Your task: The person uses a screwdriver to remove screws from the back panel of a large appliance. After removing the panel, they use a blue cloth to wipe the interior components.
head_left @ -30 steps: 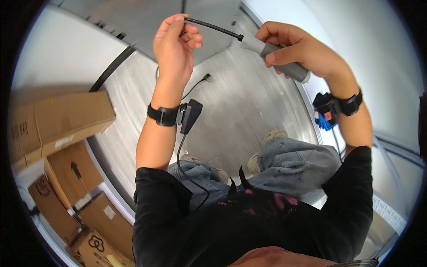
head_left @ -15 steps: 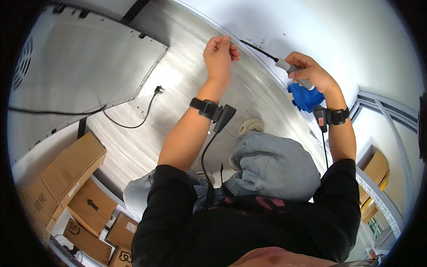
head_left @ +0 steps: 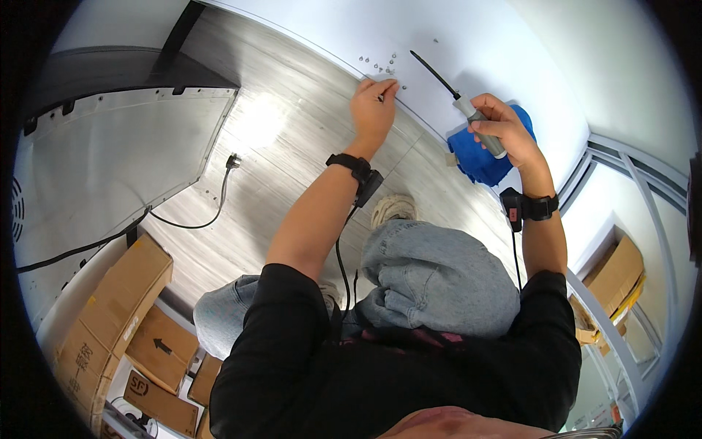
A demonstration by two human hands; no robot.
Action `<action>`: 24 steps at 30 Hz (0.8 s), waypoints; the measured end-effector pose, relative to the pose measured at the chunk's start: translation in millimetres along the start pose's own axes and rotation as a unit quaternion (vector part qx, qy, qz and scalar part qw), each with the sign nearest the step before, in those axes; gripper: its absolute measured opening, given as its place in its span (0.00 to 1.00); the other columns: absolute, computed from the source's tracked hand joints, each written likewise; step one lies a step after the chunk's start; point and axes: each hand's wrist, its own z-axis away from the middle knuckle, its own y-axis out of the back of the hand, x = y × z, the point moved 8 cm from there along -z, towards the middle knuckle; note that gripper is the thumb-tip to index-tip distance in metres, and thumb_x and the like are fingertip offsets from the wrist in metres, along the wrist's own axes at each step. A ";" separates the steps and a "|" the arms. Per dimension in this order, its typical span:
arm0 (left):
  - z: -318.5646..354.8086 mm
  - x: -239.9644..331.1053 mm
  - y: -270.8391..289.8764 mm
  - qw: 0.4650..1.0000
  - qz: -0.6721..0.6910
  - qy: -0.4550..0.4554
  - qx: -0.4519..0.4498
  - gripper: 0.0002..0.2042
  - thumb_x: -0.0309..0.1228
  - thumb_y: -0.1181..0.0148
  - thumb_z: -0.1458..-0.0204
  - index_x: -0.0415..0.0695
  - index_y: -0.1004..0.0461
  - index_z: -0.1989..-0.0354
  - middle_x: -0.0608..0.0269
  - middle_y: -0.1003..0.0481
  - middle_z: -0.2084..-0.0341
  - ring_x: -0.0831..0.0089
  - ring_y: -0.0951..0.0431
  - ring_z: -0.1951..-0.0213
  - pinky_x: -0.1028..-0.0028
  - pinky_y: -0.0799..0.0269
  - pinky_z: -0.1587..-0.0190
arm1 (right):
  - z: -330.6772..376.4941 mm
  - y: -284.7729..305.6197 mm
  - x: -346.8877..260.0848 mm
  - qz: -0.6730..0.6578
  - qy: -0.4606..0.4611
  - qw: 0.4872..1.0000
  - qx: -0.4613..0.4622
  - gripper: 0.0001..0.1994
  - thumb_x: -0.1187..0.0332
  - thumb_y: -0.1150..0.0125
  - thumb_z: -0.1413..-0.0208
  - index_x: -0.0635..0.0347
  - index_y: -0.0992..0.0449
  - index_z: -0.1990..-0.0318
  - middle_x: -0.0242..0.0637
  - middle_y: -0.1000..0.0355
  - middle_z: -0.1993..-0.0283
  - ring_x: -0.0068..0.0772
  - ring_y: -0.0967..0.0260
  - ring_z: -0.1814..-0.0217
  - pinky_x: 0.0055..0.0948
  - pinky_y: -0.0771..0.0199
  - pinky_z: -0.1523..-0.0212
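My right hand (head_left: 503, 132) is wrapped round the grey handle of a screwdriver (head_left: 481, 130). Its long black shaft points up and left, with the tip in front of the white surface, right of a scatter of small screws (head_left: 380, 67). Just on the near side of these screws is my left hand (head_left: 374, 110), its thumb and fingertips pressed together at the white surface's edge. A small dark bit shows at its fingers, too small to name. Beside and partly behind my right hand lies a crumpled blue cloth-like item (head_left: 479, 157).
A large metal-panelled appliance (head_left: 124, 146) stands at the left, with a black power cord and plug (head_left: 232, 161) on the wood-look floor. Cardboard boxes (head_left: 121, 293) are stacked at lower left. A grey metal rack (head_left: 643, 190) with another carton (head_left: 618, 278) stands at right.
The whole view has shifted. My left hand has come closer to the near side of the screws. The screwdriver's tip has moved away from the left hand, to the right of the screws.
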 end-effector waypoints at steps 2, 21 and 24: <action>-0.7 0.7 -0.2 1.000 -0.007 -0.005 -0.002 0.06 0.25 0.34 0.56 0.42 0.19 0.67 0.63 0.27 0.77 0.75 0.29 0.78 0.77 0.33 0.75 | -1.2 -2.1 -5.3 -0.001 0.005 1.000 -0.002 0.17 0.70 0.40 0.53 0.59 0.31 0.53 0.31 0.30 0.67 0.20 0.34 0.70 0.20 0.34 0.72; 13.5 27.6 269.8 0.976 0.144 0.140 -0.089 0.09 0.31 0.45 0.44 0.40 0.24 0.61 0.69 0.26 0.75 0.82 0.29 0.73 0.79 0.31 0.71 | 36.1 -247.6 -213.5 0.210 0.146 0.957 -0.139 0.16 0.70 0.44 0.51 0.58 0.32 0.53 0.28 0.33 0.69 0.18 0.36 0.72 0.19 0.35 0.73; 32.0 29.7 354.4 0.978 0.129 0.124 -0.112 0.09 0.32 0.44 0.45 0.42 0.23 0.61 0.70 0.27 0.75 0.82 0.29 0.72 0.78 0.31 0.70 | 65.0 -339.2 -228.4 0.228 0.175 0.930 -0.228 0.18 0.71 0.44 0.50 0.57 0.35 0.50 0.29 0.33 0.67 0.18 0.37 0.72 0.19 0.34 0.74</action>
